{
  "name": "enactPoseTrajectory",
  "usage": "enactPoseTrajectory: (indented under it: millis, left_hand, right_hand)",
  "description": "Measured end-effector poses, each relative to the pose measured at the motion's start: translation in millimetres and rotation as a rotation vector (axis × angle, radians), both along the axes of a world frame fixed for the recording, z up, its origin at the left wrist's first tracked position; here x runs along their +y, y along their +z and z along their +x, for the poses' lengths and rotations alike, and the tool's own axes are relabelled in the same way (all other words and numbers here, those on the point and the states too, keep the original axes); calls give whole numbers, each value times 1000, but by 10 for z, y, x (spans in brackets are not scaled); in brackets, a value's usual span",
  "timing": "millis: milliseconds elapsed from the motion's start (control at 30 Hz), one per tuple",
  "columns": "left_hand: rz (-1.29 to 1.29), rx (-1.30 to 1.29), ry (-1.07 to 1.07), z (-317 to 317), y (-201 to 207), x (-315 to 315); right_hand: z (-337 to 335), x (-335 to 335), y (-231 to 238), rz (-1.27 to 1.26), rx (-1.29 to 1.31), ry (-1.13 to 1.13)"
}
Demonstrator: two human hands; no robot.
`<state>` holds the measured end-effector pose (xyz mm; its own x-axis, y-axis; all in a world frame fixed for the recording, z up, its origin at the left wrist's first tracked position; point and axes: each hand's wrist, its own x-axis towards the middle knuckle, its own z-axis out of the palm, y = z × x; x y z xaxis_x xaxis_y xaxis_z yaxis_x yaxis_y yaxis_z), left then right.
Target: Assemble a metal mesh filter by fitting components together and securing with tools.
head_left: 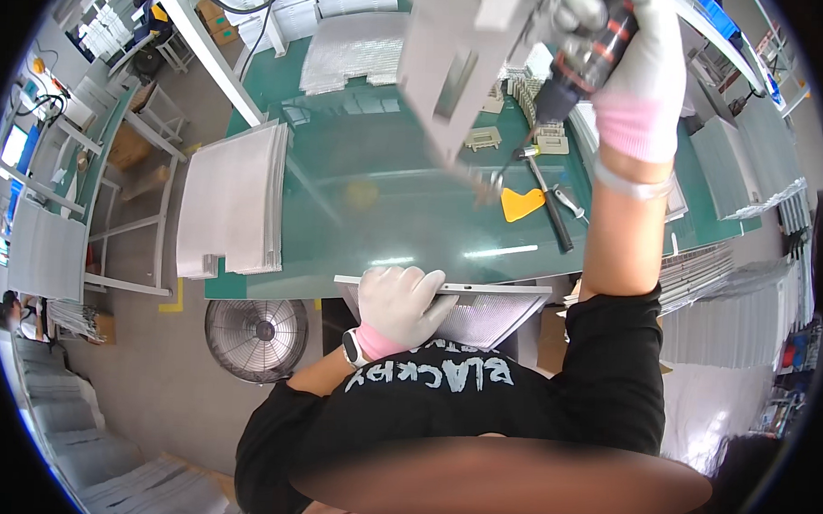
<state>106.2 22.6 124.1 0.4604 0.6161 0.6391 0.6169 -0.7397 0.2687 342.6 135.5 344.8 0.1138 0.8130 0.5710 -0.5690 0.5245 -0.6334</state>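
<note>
My left hand [398, 305], in a white glove with a pink cuff, is closed on the upper edge of a thin metal panel [500, 316] with a mesh-like face. This panel stands tilted between my body and the table's near edge. Raised high at the right, my right hand [652, 71], gloved the same way, grips a black power screwdriver [588, 68] with red rings. Its long bit points down toward the tabletop and is blurred at the tip. A grey metal plate with a slot [459, 68] looms close beside the screwdriver.
On the green table [340, 218] lie an orange scraper [522, 205], a hammer [551, 207] and beige plastic parts [484, 138]. Stacked white panels [232, 196] lie at the left, more panels [355, 51] at the back. A floor fan [256, 338] stands below the table's left edge.
</note>
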Motion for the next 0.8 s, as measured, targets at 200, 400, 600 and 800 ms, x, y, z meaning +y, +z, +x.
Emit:
enactPoseTrajectory:
  millis: [200, 400, 600, 800]
  left_hand:
    - [-8, 40, 39, 23, 47, -21]
    - [-45, 48, 40, 51, 61, -74]
    - [-37, 78, 7, 48, 82, -87]
    - [28, -74, -4, 49, -25, -53]
  right_hand:
    - [-127, -466, -418, -165, 85, -11]
    - [-186, -647, -554, -209, -6, -90]
    - [-209, -660, -574, -207, 22, -155]
    - [-25, -560, -626, -92, 211, 175]
